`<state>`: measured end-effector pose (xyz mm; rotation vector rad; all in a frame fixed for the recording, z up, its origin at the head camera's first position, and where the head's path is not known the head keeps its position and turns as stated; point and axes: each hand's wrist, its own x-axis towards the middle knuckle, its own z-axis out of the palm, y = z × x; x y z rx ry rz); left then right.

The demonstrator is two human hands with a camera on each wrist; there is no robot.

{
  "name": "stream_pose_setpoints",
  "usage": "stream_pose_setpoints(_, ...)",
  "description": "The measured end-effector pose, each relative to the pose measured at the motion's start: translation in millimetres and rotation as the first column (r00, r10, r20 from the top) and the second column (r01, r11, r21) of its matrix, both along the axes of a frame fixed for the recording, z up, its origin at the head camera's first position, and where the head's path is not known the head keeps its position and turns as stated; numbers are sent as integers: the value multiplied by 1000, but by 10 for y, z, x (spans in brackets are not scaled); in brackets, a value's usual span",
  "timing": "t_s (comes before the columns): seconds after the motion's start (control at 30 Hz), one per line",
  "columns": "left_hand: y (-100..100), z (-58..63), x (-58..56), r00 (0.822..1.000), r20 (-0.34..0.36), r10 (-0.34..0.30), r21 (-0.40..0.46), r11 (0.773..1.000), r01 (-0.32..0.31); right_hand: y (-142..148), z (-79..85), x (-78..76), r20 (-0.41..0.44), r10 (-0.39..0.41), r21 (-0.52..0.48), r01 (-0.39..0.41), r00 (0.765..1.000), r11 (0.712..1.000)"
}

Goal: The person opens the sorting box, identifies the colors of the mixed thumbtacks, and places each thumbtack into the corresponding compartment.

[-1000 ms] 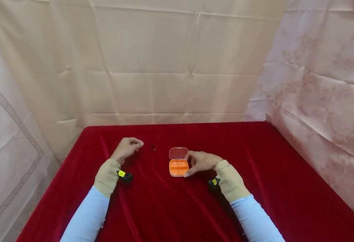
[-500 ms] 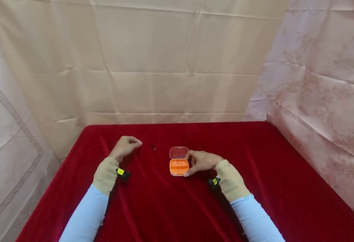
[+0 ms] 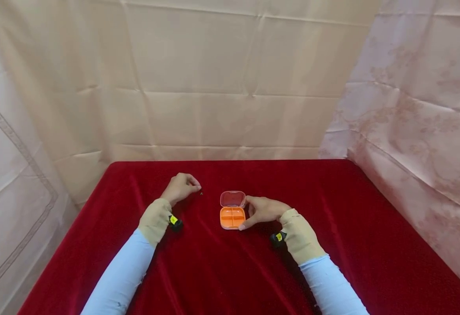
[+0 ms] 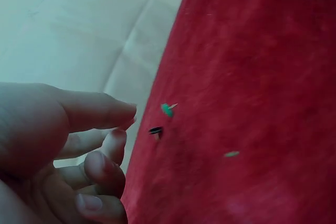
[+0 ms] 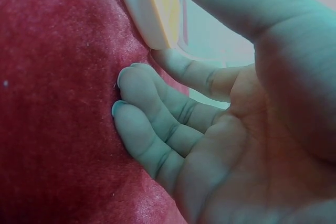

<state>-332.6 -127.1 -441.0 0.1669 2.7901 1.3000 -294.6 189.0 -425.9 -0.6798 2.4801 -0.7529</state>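
An orange pill box (image 3: pixel 232 218) with four-part tray lies on the red cloth, its clear lid (image 3: pixel 232 199) folded back. My right hand (image 3: pixel 266 209) holds its right side between thumb and forefinger; in the right wrist view, the other fingers (image 5: pixel 134 129) rest near the cloth. My left hand (image 3: pixel 180 187) is over the cloth to the left, thumb and forefinger close together, nothing visible between them. Just beyond those fingertips, in the left wrist view, lie a small green piece (image 4: pixel 167 109) with a thin pale tip and a small black-topped piece (image 4: pixel 156 130).
A thin, blurred greenish piece (image 4: pixel 231 154) lies farther along the cloth. The red velvet cloth (image 3: pixel 293 175) covers the table. Beige fabric (image 3: pixel 230 109) hangs behind its far edge, and patterned curtains (image 3: pixel 419 122) stand at the side.
My left hand first drew back slightly to the left, then moved right to the small pieces and now covers part of them in the head view. The right hand and pill box stayed put.
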Motion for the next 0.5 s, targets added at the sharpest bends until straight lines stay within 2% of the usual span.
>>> stream_pose_setpoints(0.13,66,-48,34,1000,-6,-12,-85,996,12,-7,-17,4,4,4,-9,-4,1000,1000)
stream_pose_setpoints(0.23,73,-42,63,1000,-21,10,-140,990,-13,-15,-20,0,5,4,-9,-4,1000,1000)
stream_pose_setpoints(0.37,64,-14,81,999,-35,26,-172,985,-31,-17,-12,-15,0,1,-5,-1,1000,1000)
stream_pose_setpoints(0.5,53,-12,98,999,-20,30,-192,981,-34,-15,-9,-14,7,1,-9,-1,1000,1000)
